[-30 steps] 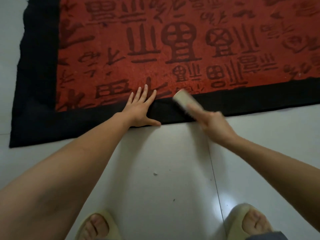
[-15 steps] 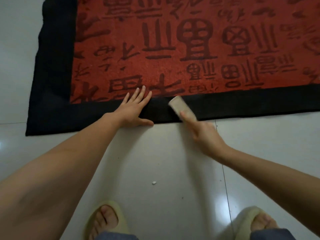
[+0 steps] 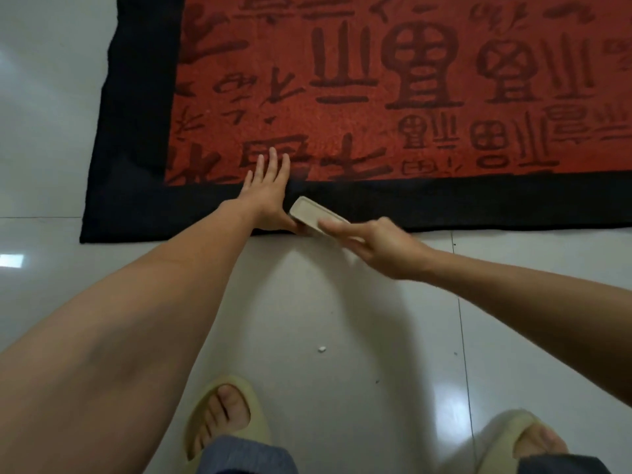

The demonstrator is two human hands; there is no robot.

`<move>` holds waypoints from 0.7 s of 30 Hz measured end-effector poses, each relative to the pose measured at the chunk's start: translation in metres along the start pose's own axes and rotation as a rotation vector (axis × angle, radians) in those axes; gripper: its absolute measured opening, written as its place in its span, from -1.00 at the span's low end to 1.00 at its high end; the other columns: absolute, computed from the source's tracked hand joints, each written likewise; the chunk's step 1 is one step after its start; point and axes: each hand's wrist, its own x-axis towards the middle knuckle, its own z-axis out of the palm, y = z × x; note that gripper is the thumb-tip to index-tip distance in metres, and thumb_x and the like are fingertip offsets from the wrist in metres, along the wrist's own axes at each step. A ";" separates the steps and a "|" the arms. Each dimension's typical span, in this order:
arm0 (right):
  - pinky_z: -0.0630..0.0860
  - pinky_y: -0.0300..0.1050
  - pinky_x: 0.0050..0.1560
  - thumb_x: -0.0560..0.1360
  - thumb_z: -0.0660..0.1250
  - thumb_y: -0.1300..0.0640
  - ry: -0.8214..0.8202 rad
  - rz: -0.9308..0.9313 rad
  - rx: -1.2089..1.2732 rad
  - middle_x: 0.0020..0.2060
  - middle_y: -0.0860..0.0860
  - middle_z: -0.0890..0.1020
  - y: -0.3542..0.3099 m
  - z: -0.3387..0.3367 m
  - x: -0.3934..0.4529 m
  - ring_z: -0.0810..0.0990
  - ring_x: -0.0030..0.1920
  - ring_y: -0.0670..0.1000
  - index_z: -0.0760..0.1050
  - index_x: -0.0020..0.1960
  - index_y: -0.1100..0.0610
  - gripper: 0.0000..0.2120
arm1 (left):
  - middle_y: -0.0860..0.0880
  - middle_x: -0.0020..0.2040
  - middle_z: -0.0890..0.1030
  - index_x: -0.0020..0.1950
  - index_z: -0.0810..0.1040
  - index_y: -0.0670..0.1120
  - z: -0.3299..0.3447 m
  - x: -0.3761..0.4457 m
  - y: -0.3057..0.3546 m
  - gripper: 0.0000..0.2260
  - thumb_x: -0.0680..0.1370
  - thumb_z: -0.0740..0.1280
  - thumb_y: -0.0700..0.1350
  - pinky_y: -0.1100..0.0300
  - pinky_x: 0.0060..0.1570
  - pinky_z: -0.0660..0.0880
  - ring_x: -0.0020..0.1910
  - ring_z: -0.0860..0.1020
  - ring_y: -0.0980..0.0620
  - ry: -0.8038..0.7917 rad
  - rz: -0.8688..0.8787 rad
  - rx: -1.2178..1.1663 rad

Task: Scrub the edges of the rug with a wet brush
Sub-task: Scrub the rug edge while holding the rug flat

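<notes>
My left hand lies flat, fingers straight, on the near black edge of the red rug, toward its near left corner. My right hand grips a pale brush on that edge, touching my left thumb.

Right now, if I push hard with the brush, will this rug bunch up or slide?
Probably some of both. The rug lies thin and flat on glossy floor tiles, so it could slide. The left hand presses its black border flat beside the brush, which suggests floppy cloth. Its wavy left edge hints likewise.

brush on rug edge, right of left hand
</notes>
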 end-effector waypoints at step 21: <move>0.39 -0.41 0.01 0.62 0.20 0.14 -0.149 -0.084 -0.072 0.06 -0.14 0.67 -0.027 0.007 0.019 0.61 -0.04 -0.24 0.34 0.45 -0.15 -0.57 | -0.09 0.61 -0.16 0.62 -0.03 -0.05 0.002 -0.015 -0.048 -0.45 0.68 0.15 -0.13 0.07 0.52 -0.13 0.58 -0.16 -0.08 0.128 0.232 -0.038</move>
